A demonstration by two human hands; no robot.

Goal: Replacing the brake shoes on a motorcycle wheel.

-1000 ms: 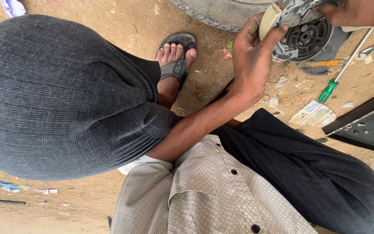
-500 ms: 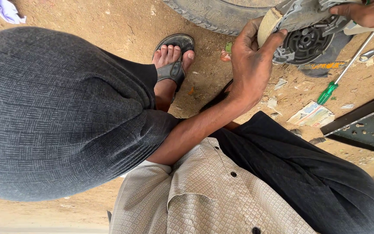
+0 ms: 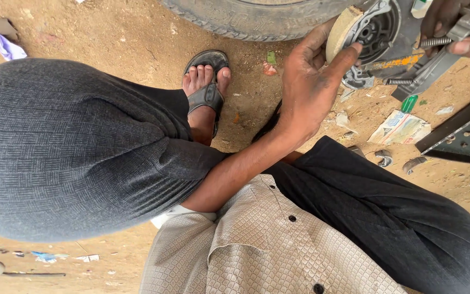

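We have the round grey metal disc assembly with its pale tan rim [image 3: 368,32] held up off the ground at the far right of the scene, just in front of the dark rubber tyre [image 3: 257,15] that lies along the far edge. To do this step well, we judge that the disc should stay braced and steady while the other side is worked, so the grip wants to sit on the rim rather than over the ribbed centre, and the wrist should stay firm against any twisting.

Our left hand [image 3: 308,90] is partly closed: the thumb lies across the pale rim and the fingers curl behind it, so it clamps the disc's left edge rather than merely touching it. Our right hand [image 3: 458,24] comes in from the far right corner and is closed around a grey angular metal bracket [image 3: 436,60]; a coiled steel spring [image 3: 435,42] sits touching the bracket just beside the fingers, though we cannot tell whether the fingers pinch the spring itself.

Below the disc, on the sandy ground [image 3: 110,32], lie a green-handled tool [image 3: 409,103], mostly hidden, and a crumpled printed paper wrapper [image 3: 401,128]. A dark metal tray [image 3: 466,136] sits to the right. Our foot in a grey sandal [image 3: 208,87] rests near the tyre, left of the work.
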